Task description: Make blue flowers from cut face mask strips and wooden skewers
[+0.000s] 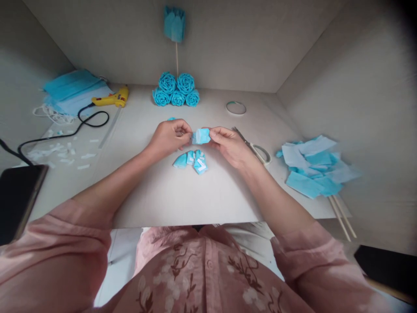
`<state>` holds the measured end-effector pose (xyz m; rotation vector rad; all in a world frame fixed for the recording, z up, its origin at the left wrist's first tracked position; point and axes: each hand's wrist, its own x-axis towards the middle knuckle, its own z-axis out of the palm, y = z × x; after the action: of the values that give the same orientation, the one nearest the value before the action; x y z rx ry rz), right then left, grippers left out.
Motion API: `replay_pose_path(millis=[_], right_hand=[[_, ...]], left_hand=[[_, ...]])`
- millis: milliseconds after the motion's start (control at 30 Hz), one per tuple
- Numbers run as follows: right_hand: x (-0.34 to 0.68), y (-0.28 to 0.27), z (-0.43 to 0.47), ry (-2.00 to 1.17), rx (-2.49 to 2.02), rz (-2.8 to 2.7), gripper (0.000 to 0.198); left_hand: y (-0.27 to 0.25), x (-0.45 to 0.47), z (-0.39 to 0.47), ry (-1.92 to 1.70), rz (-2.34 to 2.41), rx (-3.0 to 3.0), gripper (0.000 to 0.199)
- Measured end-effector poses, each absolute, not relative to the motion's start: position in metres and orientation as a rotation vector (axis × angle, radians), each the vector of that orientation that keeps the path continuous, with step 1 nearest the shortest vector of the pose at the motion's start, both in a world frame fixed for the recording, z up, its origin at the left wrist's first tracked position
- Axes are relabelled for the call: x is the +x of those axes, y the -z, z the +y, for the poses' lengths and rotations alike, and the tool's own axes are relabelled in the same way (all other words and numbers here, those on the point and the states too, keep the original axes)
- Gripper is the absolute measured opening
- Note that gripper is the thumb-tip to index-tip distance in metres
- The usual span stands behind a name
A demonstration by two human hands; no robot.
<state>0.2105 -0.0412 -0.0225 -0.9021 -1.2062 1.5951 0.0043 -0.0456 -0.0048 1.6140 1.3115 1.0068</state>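
Your left hand point(174, 134) pinches the left end of a little blue piece point(203, 136), and your right hand point(228, 143) pinches its right end, so the piece sits between your two hands, just above the surface point(221, 195). Closer to you than your hands, just below the piece, lie some small blue bits point(200, 166) with white strips on them. Just behind your left hand, another blue bit point(171, 118) peeks out. Right beside your right hand are the scissors point(261, 153), and a thin ring point(236, 108) lies a little past that hand. Farther right of it is a messy heap of blue and white pieces point(312, 165), with two sticks point(340, 217) poking out toward you. Past both hands sit five curly blue flowers point(177, 89) in two rows, and a tall blue flower point(175, 24) on a stick stands up behind them. Well to the left of your left hand are white scraps point(67, 154), a yellow glue gun point(112, 98) with a black cord point(65, 134), and a pile of blue masks point(74, 84).
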Motion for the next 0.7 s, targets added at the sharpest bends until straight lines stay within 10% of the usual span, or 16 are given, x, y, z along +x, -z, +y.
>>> replay_pose_path(millis=[700], right_hand=[[0.21,0.0236,-0.0385,-1.562,-0.898,-1.16,0.041]], left_hand=[[0.0066,0.0074,-0.0499,-0.774,1.069,1.261,0.013]])
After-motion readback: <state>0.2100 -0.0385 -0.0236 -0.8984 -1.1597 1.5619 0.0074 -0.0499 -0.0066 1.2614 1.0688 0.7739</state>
